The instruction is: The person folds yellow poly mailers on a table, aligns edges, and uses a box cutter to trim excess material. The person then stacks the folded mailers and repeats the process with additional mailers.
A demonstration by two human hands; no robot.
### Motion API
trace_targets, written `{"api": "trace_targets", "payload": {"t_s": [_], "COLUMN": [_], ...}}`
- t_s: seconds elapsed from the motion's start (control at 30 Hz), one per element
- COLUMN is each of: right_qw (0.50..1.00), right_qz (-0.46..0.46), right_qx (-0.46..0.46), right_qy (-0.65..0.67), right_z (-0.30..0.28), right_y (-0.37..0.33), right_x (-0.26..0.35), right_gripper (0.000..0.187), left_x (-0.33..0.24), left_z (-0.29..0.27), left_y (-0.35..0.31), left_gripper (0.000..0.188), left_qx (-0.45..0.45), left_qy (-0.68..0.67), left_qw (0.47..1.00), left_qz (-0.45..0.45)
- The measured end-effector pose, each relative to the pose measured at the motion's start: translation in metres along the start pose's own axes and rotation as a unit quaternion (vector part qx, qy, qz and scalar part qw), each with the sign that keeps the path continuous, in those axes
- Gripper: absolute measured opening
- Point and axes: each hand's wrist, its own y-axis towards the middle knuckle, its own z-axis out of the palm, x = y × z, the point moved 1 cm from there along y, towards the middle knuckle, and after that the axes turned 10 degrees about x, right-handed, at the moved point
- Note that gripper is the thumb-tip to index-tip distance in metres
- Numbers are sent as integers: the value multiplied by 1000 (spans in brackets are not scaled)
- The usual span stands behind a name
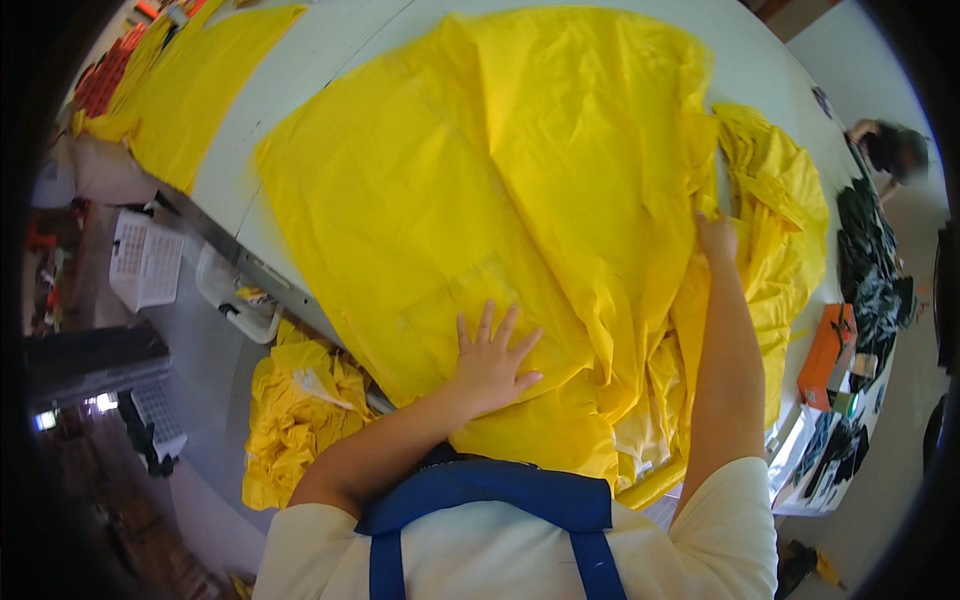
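A large piece of thin, slightly shiny yellow fabric (400, 190) is spread across the white table (265, 205), with long creases running through it. My left hand (492, 365) lies on its near part, palm down and fingers spread. Farther off to the right, my right hand (716, 238) has its fingers closed on the right edge of the fabric; the fingertips are partly hidden. Beside that hand, a gathered yellow heap (775, 190) lies along the table's right side. Near my body the fabric bunches up, and a paler lining shows in its folds.
A crumpled yellow bundle (300, 415) sits below the table edge at left. More yellow fabric (215, 95) covers the table's far left. White baskets (147, 258) stand on the floor. An orange box (828, 350) and dark material (870, 250) are at right, near another person (893, 150).
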Motion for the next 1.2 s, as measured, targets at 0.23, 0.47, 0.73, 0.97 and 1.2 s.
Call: {"api": "trace_targets", "payload": {"t_s": [0.23, 0.47, 0.73, 0.97, 1.2], "right_qw": [979, 998, 938, 744, 700], "right_qz": [32, -45, -215, -616, -598], "right_qx": [82, -36, -145, 259, 389], "right_qy": [182, -32, 229, 4, -35], "right_z": [2, -43, -212, -134, -27], "right_y": [48, 114, 30, -267, -345], "right_x": [69, 48, 95, 263, 247], "right_gripper": [63, 43, 48, 40, 45], "left_x": [12, 17, 13, 59, 132], "left_z": [14, 16, -30, -108, -84], "left_y": [-14, -17, -18, 3, -42], "left_gripper": [75, 75, 72, 76, 68], "left_qx": [26, 29, 126, -85, -250], "left_qy": [-4, -17, -45, -850, -855], "left_qw": [998, 998, 991, 467, 454], "left_qz": [-55, -50, -15, 229, 22]}}
